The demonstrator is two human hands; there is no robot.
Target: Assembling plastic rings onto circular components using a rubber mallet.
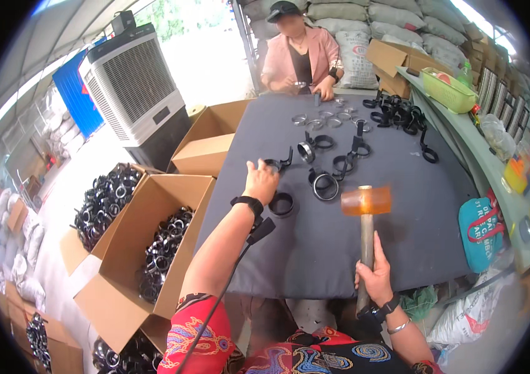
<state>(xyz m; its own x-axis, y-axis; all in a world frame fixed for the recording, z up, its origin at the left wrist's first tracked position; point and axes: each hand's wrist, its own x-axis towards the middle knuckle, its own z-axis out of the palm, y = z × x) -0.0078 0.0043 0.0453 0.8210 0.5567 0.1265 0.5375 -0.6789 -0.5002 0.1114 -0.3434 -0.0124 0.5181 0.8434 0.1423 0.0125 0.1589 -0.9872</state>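
My left hand (pixel 261 183) reaches over the left side of the grey-covered table (pixel 315 255). Its fingers are apart, with the tips at the edge of a black ring with an upright tab (pixel 286 159). Whether they grip it is partly hidden. A plain black ring (pixel 282 204) lies just beside this hand. In my right hand (pixel 375 278), closed around the wooden handle, is a mallet (pixel 366 201) with a translucent orange head, raised near the table's front. Between the hands and beyond lie several black rings, one with a shiny inner band (pixel 325 186).
Across the table a person (pixel 302 53) handles a small part. Metal rings (pixel 330 116) and a pile of black rings (pixel 399 113) lie at the far side. Cardboard boxes (pixel 121 280) of black rings stand left, near an air cooler (pixel 131 81). A green basket (pixel 449 90) sits right.
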